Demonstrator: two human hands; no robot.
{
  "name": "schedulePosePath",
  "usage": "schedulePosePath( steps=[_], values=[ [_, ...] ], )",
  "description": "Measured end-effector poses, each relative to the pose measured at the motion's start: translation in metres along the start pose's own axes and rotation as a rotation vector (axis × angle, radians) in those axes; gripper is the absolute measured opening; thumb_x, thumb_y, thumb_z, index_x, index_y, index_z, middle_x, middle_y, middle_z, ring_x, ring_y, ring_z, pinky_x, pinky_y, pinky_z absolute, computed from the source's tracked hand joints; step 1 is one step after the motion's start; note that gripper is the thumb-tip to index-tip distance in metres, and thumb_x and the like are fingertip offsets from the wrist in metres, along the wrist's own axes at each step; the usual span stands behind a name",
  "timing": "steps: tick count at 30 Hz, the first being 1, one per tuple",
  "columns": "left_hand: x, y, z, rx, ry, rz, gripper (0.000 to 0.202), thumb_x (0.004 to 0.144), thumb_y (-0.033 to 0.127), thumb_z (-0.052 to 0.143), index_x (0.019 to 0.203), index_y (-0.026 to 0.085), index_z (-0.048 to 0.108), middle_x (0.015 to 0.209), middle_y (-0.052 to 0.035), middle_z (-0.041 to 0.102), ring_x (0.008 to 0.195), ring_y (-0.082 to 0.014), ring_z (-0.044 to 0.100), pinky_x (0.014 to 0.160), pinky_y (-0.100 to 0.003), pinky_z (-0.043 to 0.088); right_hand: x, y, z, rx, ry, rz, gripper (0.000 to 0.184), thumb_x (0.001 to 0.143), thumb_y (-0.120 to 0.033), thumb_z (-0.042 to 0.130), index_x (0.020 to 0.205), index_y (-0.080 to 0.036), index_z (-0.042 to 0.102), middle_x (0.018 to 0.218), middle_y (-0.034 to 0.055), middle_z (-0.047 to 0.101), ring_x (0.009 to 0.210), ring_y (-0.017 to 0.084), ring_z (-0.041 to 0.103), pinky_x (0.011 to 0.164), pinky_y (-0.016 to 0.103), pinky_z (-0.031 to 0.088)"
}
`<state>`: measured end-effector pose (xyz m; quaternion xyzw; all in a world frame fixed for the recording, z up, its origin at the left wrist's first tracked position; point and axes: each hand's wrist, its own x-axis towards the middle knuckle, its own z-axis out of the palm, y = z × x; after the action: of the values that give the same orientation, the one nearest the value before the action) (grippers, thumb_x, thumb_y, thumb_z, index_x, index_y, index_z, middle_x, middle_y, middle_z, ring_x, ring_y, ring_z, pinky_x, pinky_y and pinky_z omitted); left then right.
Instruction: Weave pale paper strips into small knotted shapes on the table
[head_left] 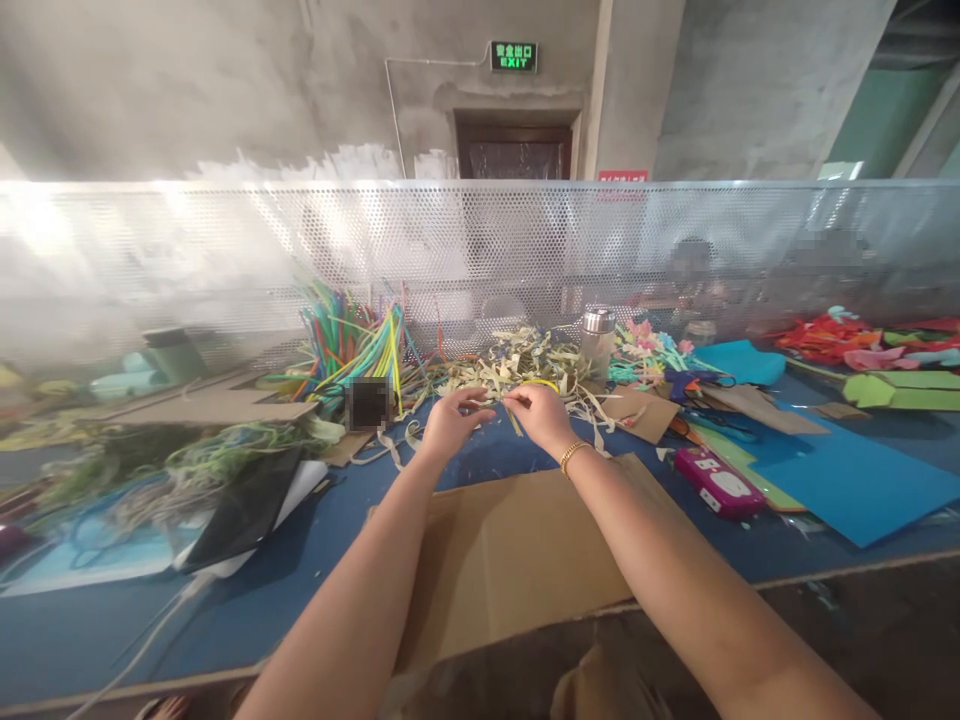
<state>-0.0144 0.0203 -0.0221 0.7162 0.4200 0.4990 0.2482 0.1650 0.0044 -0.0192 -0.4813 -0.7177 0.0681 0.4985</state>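
My right hand [541, 416], with a gold bracelet [574, 455] at the wrist, has thumb and forefinger pinched together. A thin pale green strip [515, 422] hangs down from the pinch. A curved yellow stem [541, 383] shows just behind its knuckles; whether the fingers touch it, I cannot tell. Facing it, my left hand [454, 422] has its fingers bent and apart, with nothing visible between them. Both are raised over the blue table, in front of a tangled heap of pale green strips [517, 362]. Below my forearms lies a sheet of brown cardboard [517, 540].
Colourful pipe cleaners [337, 335] stand in a bunch at the back left. A steel-capped bottle [598, 340] stands behind my right hand. Rightward lie a magenta case [716, 482] and blue sheets [847, 470]. A black tablet-like panel [244, 510] lies left. A perforated metal screen [420, 240] bounds the table.
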Motion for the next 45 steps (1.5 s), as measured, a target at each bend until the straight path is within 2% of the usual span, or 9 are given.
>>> schedulePosePath(
  steps=[3,8,12,18,22,29,35,40,45],
  values=[
    [0.0,0.0,-0.002,0.064,0.065,0.095,0.049,0.064,0.041,0.076,0.109,0.026,0.066,0.11,-0.0067,0.065,0.093,-0.0212,0.061,0.075,-0.031,0.046,0.0,-0.001,-0.004,-0.126,0.057,-0.042,0.011,0.082,-0.025,0.06,0.079,-0.021,0.07,0.083,0.0039,0.071,0.078,0.017,0.064,0.072,0.027,0.045],
    [-0.002,0.005,0.005,0.048,0.042,0.169,0.03,0.074,0.039,0.068,0.1,0.024,0.07,0.102,-0.0061,0.068,0.094,-0.0217,0.061,0.082,-0.034,0.046,-0.002,-0.01,-0.01,-0.272,0.092,-0.176,0.011,0.082,-0.024,0.06,0.077,-0.021,0.07,0.078,0.0035,0.07,0.077,0.017,0.062,0.074,0.028,0.041],
    [-0.003,0.006,0.012,-0.032,0.039,0.111,0.027,0.072,0.033,0.068,0.097,0.022,0.07,0.096,-0.0047,0.071,0.086,-0.0202,0.063,0.077,-0.031,0.046,-0.003,-0.017,-0.007,-0.279,0.068,-0.24,0.013,0.083,-0.028,0.061,0.076,-0.021,0.069,0.075,0.0027,0.069,0.075,0.017,0.061,0.074,0.029,0.04],
    [-0.004,0.008,0.009,-0.236,0.113,-0.029,0.027,0.065,0.034,0.074,0.087,0.018,0.069,0.078,-0.0006,0.068,0.065,-0.0137,0.057,0.062,-0.026,0.045,-0.002,-0.014,-0.003,-0.175,0.035,-0.253,0.016,0.087,-0.026,0.056,0.086,-0.022,0.071,0.085,0.0038,0.072,0.081,0.017,0.063,0.076,0.028,0.042],
    [-0.004,0.01,0.012,-0.398,0.046,-0.078,0.033,0.059,0.033,0.079,0.084,0.017,0.066,0.081,-0.0018,0.068,0.068,-0.014,0.059,0.064,-0.026,0.046,-0.002,-0.015,-0.004,-0.194,0.06,-0.26,0.016,0.086,-0.026,0.057,0.083,-0.022,0.072,0.082,0.0041,0.071,0.078,0.017,0.063,0.076,0.029,0.043],
    [-0.003,0.011,0.012,-0.551,0.023,-0.074,0.022,0.064,0.031,0.076,0.077,0.017,0.065,0.079,-0.0022,0.068,0.077,-0.0148,0.062,0.077,-0.028,0.046,-0.002,-0.02,-0.005,-0.127,0.059,-0.26,0.015,0.086,-0.026,0.056,0.086,-0.023,0.071,0.085,0.0018,0.072,0.079,0.017,0.064,0.075,0.029,0.044],
    [-0.003,0.012,0.015,-0.582,-0.005,-0.076,0.029,0.064,0.03,0.076,0.086,0.018,0.061,0.075,-0.0002,0.067,0.07,-0.0135,0.06,0.07,-0.026,0.045,-0.003,-0.018,-0.004,-0.047,0.088,-0.197,0.011,0.084,-0.024,0.058,0.082,-0.022,0.069,0.082,0.0009,0.072,0.076,0.016,0.064,0.073,0.028,0.044],
    [-0.003,0.006,0.016,-0.436,0.011,-0.15,0.037,0.059,0.033,0.078,0.086,0.019,0.058,0.078,-0.0017,0.067,0.072,-0.0155,0.061,0.067,-0.027,0.044,-0.002,-0.016,-0.005,-0.102,0.068,-0.21,0.01,0.083,-0.022,0.058,0.081,-0.022,0.068,0.085,0.0022,0.072,0.081,0.017,0.064,0.078,0.029,0.043],
    [-0.002,0.004,0.011,-0.18,0.089,-0.029,0.03,0.064,0.037,0.074,0.086,0.019,0.062,0.087,-0.0043,0.068,0.077,-0.0174,0.061,0.065,-0.026,0.042,-0.003,-0.015,-0.006,-0.162,0.061,-0.155,0.011,0.084,-0.023,0.058,0.081,-0.022,0.069,0.084,0.0021,0.072,0.081,0.017,0.063,0.079,0.029,0.042]
  ],
)
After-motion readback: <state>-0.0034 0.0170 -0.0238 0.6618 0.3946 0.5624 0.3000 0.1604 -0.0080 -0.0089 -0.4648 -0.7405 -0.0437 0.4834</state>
